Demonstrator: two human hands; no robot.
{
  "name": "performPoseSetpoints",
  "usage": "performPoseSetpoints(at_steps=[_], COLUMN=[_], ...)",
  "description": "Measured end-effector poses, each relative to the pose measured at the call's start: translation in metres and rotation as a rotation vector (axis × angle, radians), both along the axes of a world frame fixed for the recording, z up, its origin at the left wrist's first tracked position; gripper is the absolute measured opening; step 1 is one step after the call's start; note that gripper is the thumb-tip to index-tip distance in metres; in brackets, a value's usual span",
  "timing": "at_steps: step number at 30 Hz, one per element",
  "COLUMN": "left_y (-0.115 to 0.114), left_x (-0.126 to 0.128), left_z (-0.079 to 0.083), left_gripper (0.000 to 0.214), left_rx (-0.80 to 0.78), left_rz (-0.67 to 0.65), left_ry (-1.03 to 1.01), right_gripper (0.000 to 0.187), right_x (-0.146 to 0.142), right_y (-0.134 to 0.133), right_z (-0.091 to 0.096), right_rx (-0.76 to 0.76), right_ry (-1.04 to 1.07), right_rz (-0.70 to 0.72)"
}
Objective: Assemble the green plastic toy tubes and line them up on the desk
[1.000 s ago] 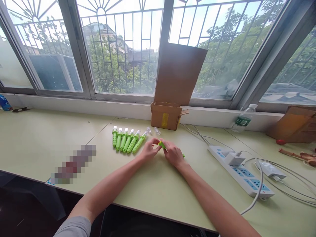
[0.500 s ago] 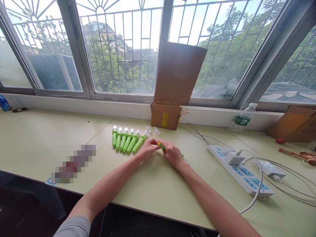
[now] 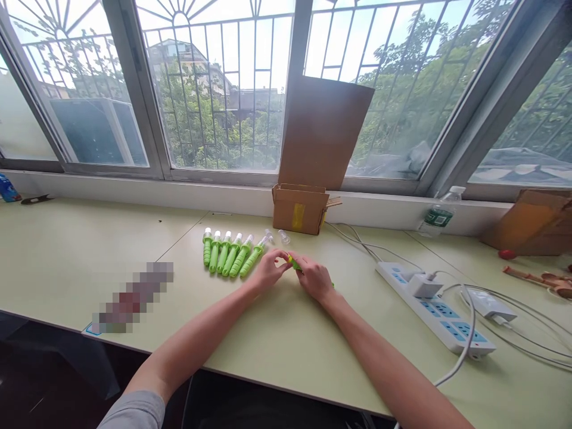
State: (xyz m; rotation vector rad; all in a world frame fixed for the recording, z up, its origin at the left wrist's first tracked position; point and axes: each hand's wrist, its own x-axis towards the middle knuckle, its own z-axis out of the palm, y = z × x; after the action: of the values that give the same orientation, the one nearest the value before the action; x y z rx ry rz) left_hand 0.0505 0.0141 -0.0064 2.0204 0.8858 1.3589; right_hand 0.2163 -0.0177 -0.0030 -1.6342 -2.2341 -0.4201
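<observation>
A bright green plastic tube (image 3: 294, 264) with a yellowish end lies mostly under my right hand (image 3: 315, 280), whose fingers are closed round it. A bit of green shows past the far side of that hand. My left hand (image 3: 269, 269) pinches at the yellow end with thumb and forefinger; the fingertips meet the tube there, and what they grip exactly is partly hidden. Left of my hands, several similar green tubes (image 3: 231, 257) with white or clear caps lie side by side in a row. Two small clear plastic caps (image 3: 283, 237) lie behind my hands.
A cardboard box (image 3: 299, 208) with its flap raised stands against the window sill. To the right are a white power strip (image 3: 435, 310) with cables, a plastic bottle (image 3: 440, 213) and wooden pieces (image 3: 536, 279). A blurred-out item (image 3: 134, 298) lies at the left.
My hands and the green tube have shifted very slightly to the right. A gap shows between left thumb and forefinger behind the pinch. The row of tubes stays put.
</observation>
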Motion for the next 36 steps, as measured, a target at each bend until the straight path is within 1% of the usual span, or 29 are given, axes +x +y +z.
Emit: performPoseSetpoints(at_steps=[6, 11, 14, 18, 22, 29, 36], left_y=[-0.003, -0.012, -0.015, -0.013, -0.011, -0.009, -0.01], left_x=[0.0, 0.002, 0.002, 0.0, -0.001, -0.002, -0.007], left_z=[0.004, 0.008, 0.01, 0.01, 0.008, 0.01, 0.018], left_gripper=[0.007, 0.01, 0.011, 0.011, 0.014, 0.015, 0.013], left_rx=[0.182, 0.272, 0.305, 0.305, 0.277, 0.246, 0.257], left_rz=[0.034, 0.083, 0.101, 0.12, 0.111, 0.09, 0.043], left_ry=[0.1, 0.2, 0.208, 0.172, 0.136, 0.085, 0.131], right_gripper=[0.054, 0.052, 0.052, 0.054, 0.054, 0.053, 0.052], right_x=[0.002, 0.004, 0.003, 0.001, -0.001, -0.004, -0.004], right_y=[0.002, 0.004, 0.003, 0.001, 0.0, -0.002, -0.004], right_z=[-0.002, -0.004, -0.004, -0.002, 0.002, 0.005, 0.006], right_rx=[0.041, 0.105, 0.141, 0.136, 0.113, 0.091, 0.099], right_ry=[0.015, 0.105, 0.179, 0.266, 0.335, 0.446, 0.472], right_rz=[-0.025, -0.022, 0.014, 0.092, 0.152, 0.2, 0.238])
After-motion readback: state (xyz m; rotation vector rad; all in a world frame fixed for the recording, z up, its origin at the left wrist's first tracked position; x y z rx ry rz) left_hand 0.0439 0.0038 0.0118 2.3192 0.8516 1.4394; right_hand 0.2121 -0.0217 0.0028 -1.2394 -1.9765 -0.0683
